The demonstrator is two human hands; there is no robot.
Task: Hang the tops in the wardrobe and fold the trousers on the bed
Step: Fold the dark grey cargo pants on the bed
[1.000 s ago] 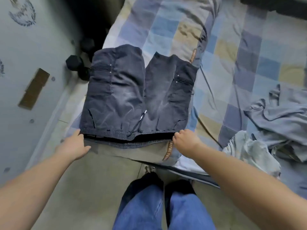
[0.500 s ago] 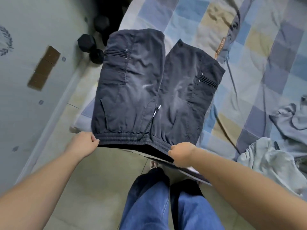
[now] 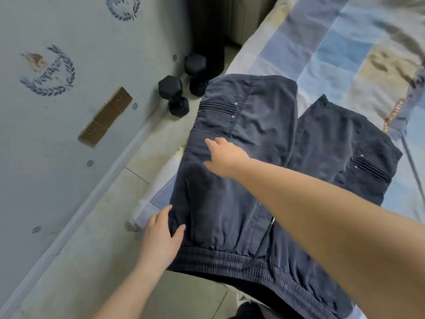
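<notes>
Dark grey trousers [image 3: 253, 139], folded short, lie flat on the checked bed [image 3: 333, 49] with the elastic waistband near the bed's front edge. My left hand [image 3: 161, 240] rests at the trousers' left side seam just above the waistband, thumb on top of the cloth and fingers at its edge. My right hand [image 3: 226, 157] reaches across the left leg with fingers extended and lies on the cloth near the side pocket. My right forearm hides the middle of the trousers.
Two black hex dumbbells [image 3: 174, 93] stand on the floor between the wall [image 3: 57, 146] and the bed corner. The tiled floor [image 3: 96, 249] runs along the bed's left side. The checked sheet stretches away at upper right.
Both hands left the waistband corners. My right hand moved up and left onto the left leg; my left hand shifted to the left side seam. The view came closer and turned left.
</notes>
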